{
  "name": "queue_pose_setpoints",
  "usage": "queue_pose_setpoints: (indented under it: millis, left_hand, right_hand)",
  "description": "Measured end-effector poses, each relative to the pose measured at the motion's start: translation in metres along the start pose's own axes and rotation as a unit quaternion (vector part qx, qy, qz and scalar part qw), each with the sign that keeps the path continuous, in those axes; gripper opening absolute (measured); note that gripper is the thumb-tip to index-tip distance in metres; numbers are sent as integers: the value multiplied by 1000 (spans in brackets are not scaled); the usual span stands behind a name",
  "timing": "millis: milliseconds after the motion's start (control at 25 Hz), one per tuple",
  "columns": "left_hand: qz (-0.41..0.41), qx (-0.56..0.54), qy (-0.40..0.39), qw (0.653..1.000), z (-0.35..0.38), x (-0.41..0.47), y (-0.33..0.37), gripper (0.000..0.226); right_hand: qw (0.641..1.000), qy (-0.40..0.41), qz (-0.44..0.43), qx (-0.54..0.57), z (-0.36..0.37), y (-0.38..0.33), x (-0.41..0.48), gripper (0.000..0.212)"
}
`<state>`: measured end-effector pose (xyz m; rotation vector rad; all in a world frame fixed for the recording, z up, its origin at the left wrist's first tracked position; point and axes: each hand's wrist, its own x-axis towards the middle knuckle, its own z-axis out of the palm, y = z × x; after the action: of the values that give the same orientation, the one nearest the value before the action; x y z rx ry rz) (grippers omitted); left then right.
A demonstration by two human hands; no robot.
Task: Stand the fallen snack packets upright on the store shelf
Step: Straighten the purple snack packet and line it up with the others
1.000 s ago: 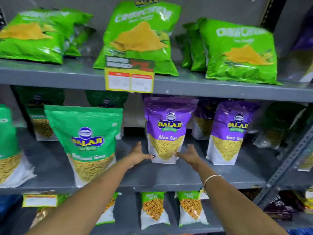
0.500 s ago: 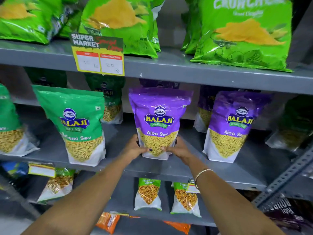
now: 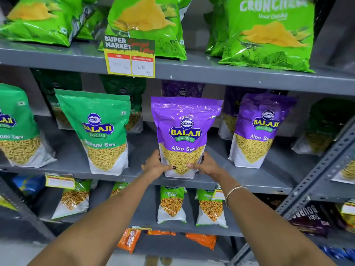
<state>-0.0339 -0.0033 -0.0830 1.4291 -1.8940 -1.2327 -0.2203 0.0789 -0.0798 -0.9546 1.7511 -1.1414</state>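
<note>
Since a moment ago my hands have closed in from the shelf edge onto the purple Aloo Sev packet (image 3: 184, 135), and I have leaned nearer, so the shelves fill more of my view. The packet stands upright near the front edge of the middle shelf (image 3: 249, 181), between the green Ratlami Sev packet (image 3: 99, 131) on the left and a second purple packet (image 3: 257, 131) on the right, apart from both.

It looks like a soft, glossy pouch: light, crinkly, likely slippery up top and easy to crush, with its weight settled in the flat-bottomed lower half. I judge the lower corners are the place to hold it, since squeezing the middle would break the sev.

My left hand (image 3: 156, 166) wraps the packet's lower left corner, thumb across the front and fingers curled behind. My right hand (image 3: 206, 167) mirrors it on the lower right corner. Both are partly closed, gripping the pouch lightly with its base at the shelf; whether it rests there fully I cannot tell.
</note>
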Motion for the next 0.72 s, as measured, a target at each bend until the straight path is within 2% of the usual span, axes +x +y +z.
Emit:
queue_pose_setpoints:
  millis: [280, 400, 480, 560, 640, 720]
  left_hand:
    - [6, 50, 24, 998, 3, -10, 2, 65]
    - [2, 90, 26, 996, 4, -12, 3, 70]
    - [32, 117, 89, 989, 5, -19, 4, 79]
    - [145, 158, 215, 953, 6, -29, 4, 80]
    - [295, 213, 310, 879, 14, -35, 9, 70]
    - [414, 250, 315, 817, 31, -37, 25, 65]
  right_hand:
    - [999, -27, -19, 12, 1, 1, -6, 70]
    - [1000, -15, -11, 0, 2, 1, -8, 72]
    - [1000, 19, 6, -13, -1, -2, -13, 82]
    - [998, 52, 14, -31, -10, 0, -19, 90]
    - [992, 100, 20, -69, -29, 1, -26, 86]
    - [983, 157, 24, -87, -58, 4, -34, 78]
